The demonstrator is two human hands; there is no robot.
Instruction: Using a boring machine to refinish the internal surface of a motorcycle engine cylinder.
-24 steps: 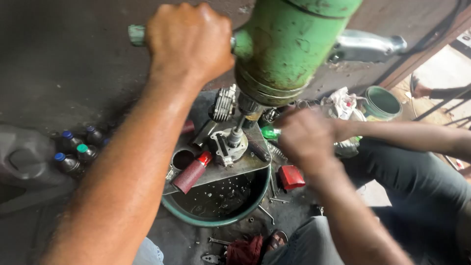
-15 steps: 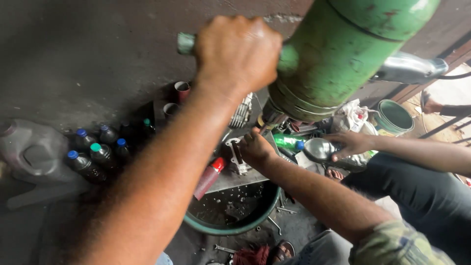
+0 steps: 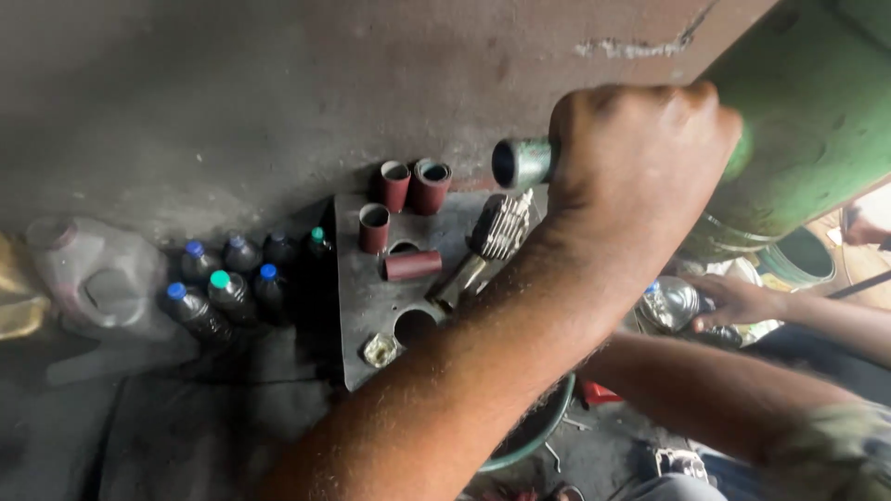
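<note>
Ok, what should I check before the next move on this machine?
1. Left hand gripping the handle: ok, closed around it.
2. Right hand placement: cannot tell, hidden behind the left forearm.
3. Co-worker's hand away from the machine: not ok, it is close below, on a shiny part.
4. Plate free of loose bits: not ok, red sleeves and a finned part lie on it.

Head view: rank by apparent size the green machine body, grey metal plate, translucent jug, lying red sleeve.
1. green machine body, though nearness inflates it
2. grey metal plate, partly hidden
3. translucent jug
4. lying red sleeve
</note>
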